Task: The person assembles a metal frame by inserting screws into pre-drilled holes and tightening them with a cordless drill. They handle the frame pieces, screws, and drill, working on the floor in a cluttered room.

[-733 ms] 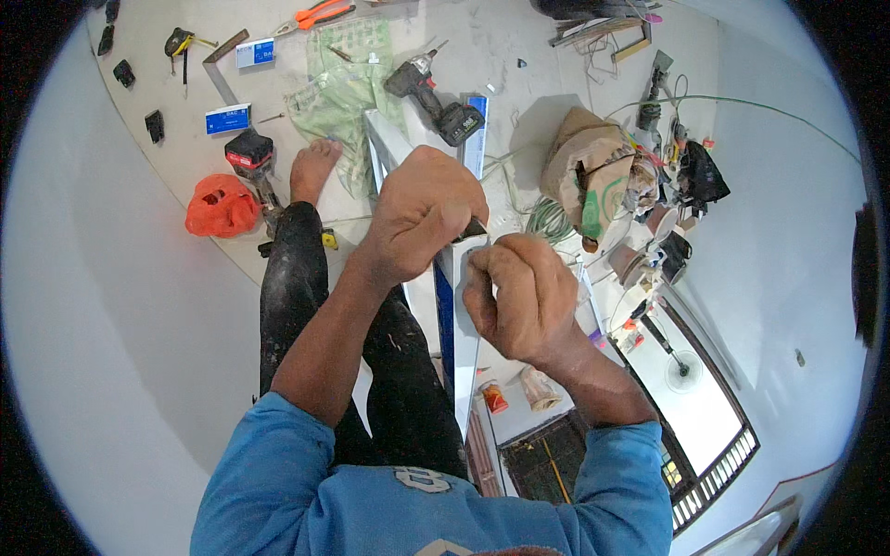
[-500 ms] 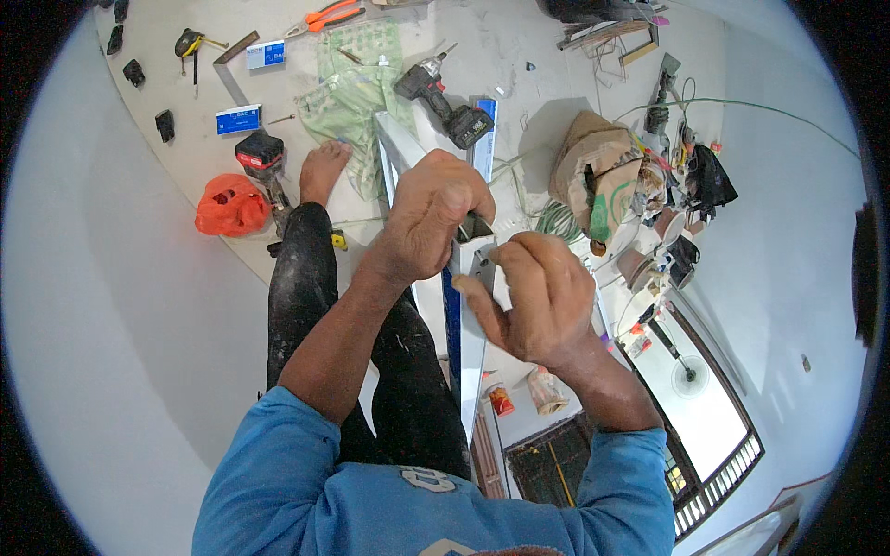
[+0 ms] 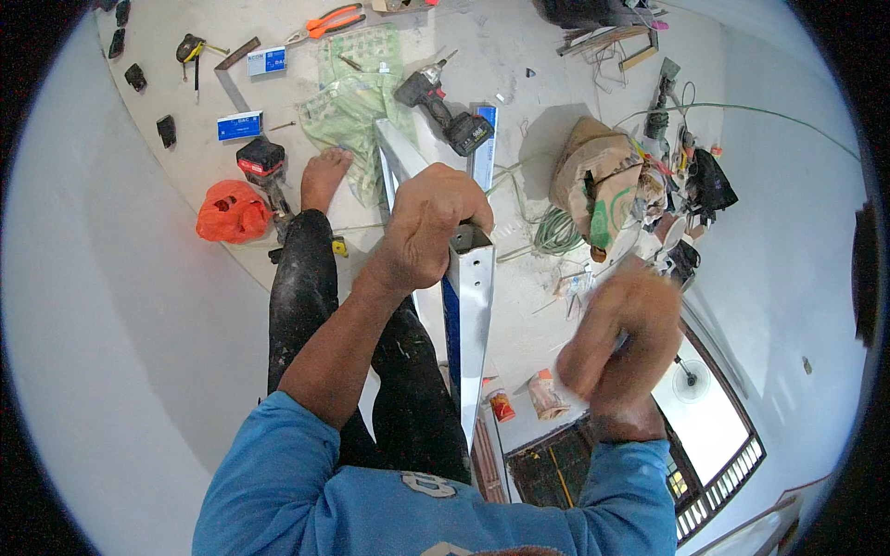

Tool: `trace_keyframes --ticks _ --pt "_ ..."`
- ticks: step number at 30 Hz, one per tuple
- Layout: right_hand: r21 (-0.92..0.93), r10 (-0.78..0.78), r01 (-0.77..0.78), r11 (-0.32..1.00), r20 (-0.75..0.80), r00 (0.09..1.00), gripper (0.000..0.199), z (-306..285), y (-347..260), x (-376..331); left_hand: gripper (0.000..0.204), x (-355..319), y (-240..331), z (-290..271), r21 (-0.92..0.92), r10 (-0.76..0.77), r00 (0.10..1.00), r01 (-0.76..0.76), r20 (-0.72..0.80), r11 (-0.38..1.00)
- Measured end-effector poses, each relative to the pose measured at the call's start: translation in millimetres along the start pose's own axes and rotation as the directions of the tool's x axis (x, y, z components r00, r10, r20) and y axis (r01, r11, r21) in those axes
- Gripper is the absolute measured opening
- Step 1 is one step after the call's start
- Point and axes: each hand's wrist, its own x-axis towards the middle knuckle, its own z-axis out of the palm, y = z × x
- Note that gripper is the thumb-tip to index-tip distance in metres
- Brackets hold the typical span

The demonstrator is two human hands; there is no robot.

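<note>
My left hand (image 3: pixel 428 227) is closed around the upper end of a white rectangular metal tube (image 3: pixel 475 315) that runs down toward my body. The tube's open end faces up, and small holes show in its side just below. A second white metal length (image 3: pixel 397 146) extends away beyond my left hand; how the two meet is hidden under the hand. Off to the right, apart from the tube, my right hand (image 3: pixel 626 338) is smeared by motion. Its fingers look bent, but whether they hold anything does not show.
Ahead on the floor lie a cordless drill (image 3: pixel 443 107), a green cloth bag (image 3: pixel 357 120) and orange-handled pliers (image 3: pixel 326 23). At left are another power tool (image 3: pixel 262 165) and an orange plastic bag (image 3: pixel 232 211). A brown sack (image 3: pixel 593 176) and a coiled green cable (image 3: pixel 558 230) sit at right.
My right hand has left the end of the tube and moved right and toward me. My left hand keeps its hold, shifted slightly, and the tube's end now shows more fully.
</note>
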Motion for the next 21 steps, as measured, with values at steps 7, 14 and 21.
trace_keyframes --ticks 7,14,21 --pt "-0.077 0.449 -0.467 0.881 -0.176 0.876 0.026 181 253 81 0.075 4 -5 -3 -0.029 -0.04 0.999 0.041 0.019 0.999" --pt "-0.451 0.414 -0.398 0.799 -0.068 0.908 0.031 320 391 137 0.053 -1 9 -10 0.067 -0.226 0.972 0.23 -0.066 0.971" --pt "-0.493 0.597 -0.452 0.743 0.183 0.781 0.026 250 362 132 0.036 3 1 0 0.192 -0.132 0.991 0.135 -0.028 0.972"
